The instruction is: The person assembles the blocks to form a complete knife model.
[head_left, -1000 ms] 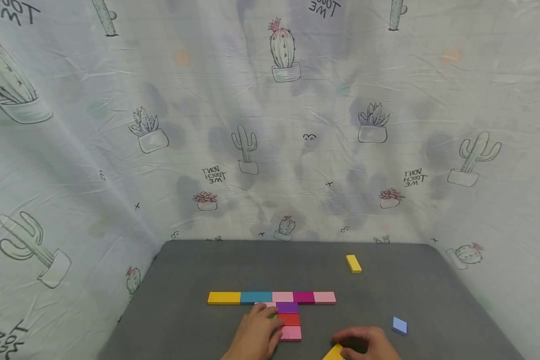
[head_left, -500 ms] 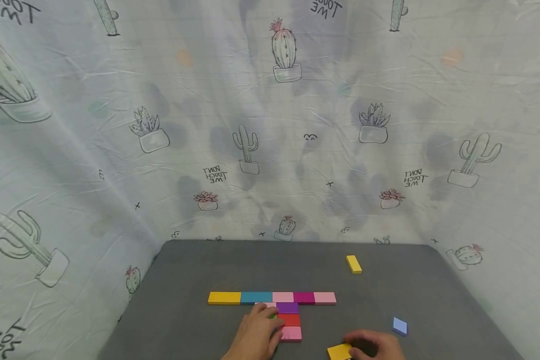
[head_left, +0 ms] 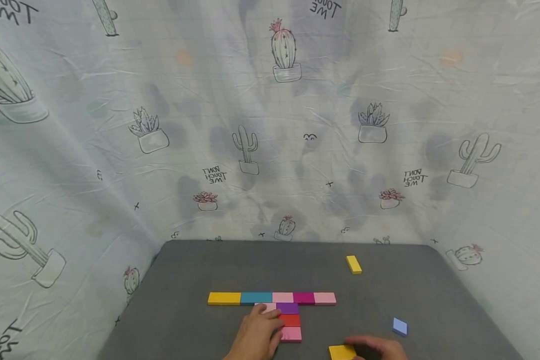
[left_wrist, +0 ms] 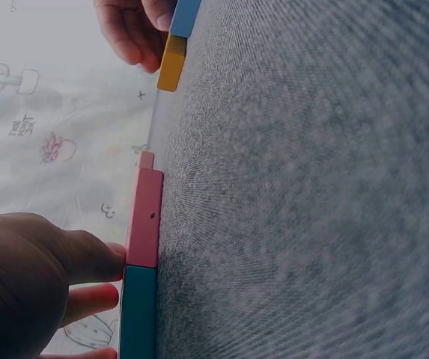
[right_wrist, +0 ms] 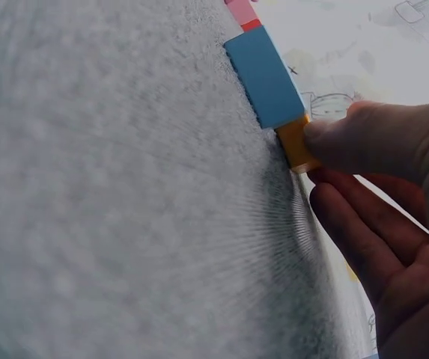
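Observation:
Flat coloured blocks lie on a dark grey table. My left hand point(head_left: 254, 334) rests over the middle group, fingertips on a light pink block point(head_left: 270, 307), a red block point(head_left: 291, 320) and near a pink block point(head_left: 291, 334). In the left wrist view, its thumb touches where a pink block point(left_wrist: 145, 217) meets a teal block point(left_wrist: 138, 310). My right hand point(head_left: 378, 347) pinches a yellow block point(head_left: 341, 352) between thumb and fingers at the table's near side. A blue block point(right_wrist: 266, 78) adjoins that yellow block in the right wrist view; the head view cuts it off.
Beyond my left hand runs a row with a long yellow block point(head_left: 224, 298), a blue block point(head_left: 256, 298), pinks and a magenta block point(head_left: 303, 298). A purple block point(head_left: 288, 308) touches it. Loose at right are a small yellow block point(head_left: 353, 264) and a light blue block point(head_left: 399, 326).
My right hand has shifted slightly right and nearer with the yellow block, which has turned from slanted to nearly square with the table. The left hand has barely moved.

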The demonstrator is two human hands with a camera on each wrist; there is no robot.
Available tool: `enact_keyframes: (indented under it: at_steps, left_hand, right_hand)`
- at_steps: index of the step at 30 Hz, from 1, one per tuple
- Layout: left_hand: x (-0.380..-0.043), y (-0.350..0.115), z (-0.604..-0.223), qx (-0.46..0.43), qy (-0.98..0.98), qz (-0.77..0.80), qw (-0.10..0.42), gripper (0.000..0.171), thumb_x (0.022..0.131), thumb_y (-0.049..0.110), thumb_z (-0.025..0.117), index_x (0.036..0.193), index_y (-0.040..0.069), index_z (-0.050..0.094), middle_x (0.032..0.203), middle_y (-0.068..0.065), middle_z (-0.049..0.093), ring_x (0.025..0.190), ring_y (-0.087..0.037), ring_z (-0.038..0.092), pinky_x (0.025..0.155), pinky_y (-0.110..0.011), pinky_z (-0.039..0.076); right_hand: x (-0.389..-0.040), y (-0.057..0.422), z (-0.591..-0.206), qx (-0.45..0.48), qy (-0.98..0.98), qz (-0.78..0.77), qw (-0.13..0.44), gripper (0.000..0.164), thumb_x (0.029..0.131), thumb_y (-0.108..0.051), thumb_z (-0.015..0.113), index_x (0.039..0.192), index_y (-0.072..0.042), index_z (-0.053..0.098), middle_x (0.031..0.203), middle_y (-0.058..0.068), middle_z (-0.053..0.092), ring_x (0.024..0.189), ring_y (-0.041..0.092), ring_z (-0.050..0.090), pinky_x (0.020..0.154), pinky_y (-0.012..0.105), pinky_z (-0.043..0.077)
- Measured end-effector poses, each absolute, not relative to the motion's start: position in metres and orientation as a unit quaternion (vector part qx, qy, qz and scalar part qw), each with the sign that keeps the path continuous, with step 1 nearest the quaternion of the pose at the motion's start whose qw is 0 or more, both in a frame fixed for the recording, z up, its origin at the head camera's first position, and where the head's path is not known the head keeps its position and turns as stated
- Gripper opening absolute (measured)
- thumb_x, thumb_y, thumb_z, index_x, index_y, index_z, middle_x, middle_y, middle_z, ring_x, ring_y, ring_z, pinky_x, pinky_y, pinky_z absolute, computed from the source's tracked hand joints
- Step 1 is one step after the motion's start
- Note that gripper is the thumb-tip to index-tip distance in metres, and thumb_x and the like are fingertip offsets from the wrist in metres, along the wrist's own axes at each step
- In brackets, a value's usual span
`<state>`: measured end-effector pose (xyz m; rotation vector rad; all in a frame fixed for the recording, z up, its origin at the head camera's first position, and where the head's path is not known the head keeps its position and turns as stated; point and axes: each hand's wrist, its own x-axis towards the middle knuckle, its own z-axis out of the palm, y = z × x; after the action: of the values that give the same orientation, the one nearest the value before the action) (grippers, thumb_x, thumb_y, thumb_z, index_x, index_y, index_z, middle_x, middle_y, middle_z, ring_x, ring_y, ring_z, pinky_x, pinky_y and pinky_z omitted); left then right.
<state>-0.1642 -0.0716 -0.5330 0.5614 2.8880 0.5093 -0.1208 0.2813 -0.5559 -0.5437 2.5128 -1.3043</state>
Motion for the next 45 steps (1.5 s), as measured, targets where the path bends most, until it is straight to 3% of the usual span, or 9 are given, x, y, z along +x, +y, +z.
enact_keyframes:
  at_steps: [11, 26, 38, 45]
  left_hand:
    - [-0.162, -0.074, -0.531, 0.195, 0.965, 0.163, 0.068, 0.026, 0.098, 0.041, 0.082, 0.122, 0.033, 0.085, 0.135, 0.013, 0.077, 0.134, -0.032, 0.061, 0.105, -0.063, 0.063]
    - [-0.163, -0.072, -0.529, 0.192, 0.965, 0.159, 0.077, 0.024, 0.098, 0.039, 0.082, 0.12, 0.03, 0.085, 0.132, 0.009, 0.078, 0.132, -0.031, 0.062, 0.102, -0.063, 0.064]
    - [-0.165, -0.071, -0.529, 0.198, 0.964, 0.156, 0.083, 0.023, 0.099, 0.039, 0.081, 0.12, 0.031, 0.085, 0.133, 0.01, 0.078, 0.132, -0.031, 0.061, 0.1, -0.063, 0.065]
    - [-0.165, -0.071, -0.529, 0.191, 0.964, 0.16, 0.089, 0.024, 0.099, 0.04, 0.081, 0.121, 0.031, 0.085, 0.134, 0.009, 0.078, 0.133, -0.031, 0.061, 0.101, -0.066, 0.063]
  right_hand:
    - [-0.116, 0.28, -0.552, -0.159, 0.886, -0.426, 0.088, 0.026, 0.102, -0.024, 0.08, 0.122, -0.008, 0.081, 0.114, 0.003, 0.083, 0.096, 0.0, 0.074, 0.085, 0.014, 0.063]
    - [-0.13, 0.259, -0.524, -0.143, 0.915, -0.376, -0.044, 0.025, 0.09, -0.014, 0.09, 0.114, -0.014, 0.085, 0.108, -0.002, 0.084, 0.094, 0.002, 0.077, 0.081, 0.025, 0.069]
    - [-0.152, 0.227, -0.522, -0.098, 0.911, -0.394, -0.064, 0.031, 0.087, -0.006, 0.091, 0.11, -0.026, 0.084, 0.11, -0.008, 0.084, 0.101, 0.009, 0.079, 0.09, 0.033, 0.07]
    - [-0.164, 0.214, -0.531, -0.109, 0.907, -0.4, -0.069, 0.03, 0.09, -0.009, 0.09, 0.113, -0.026, 0.084, 0.112, -0.01, 0.083, 0.105, 0.013, 0.079, 0.094, 0.037, 0.07]
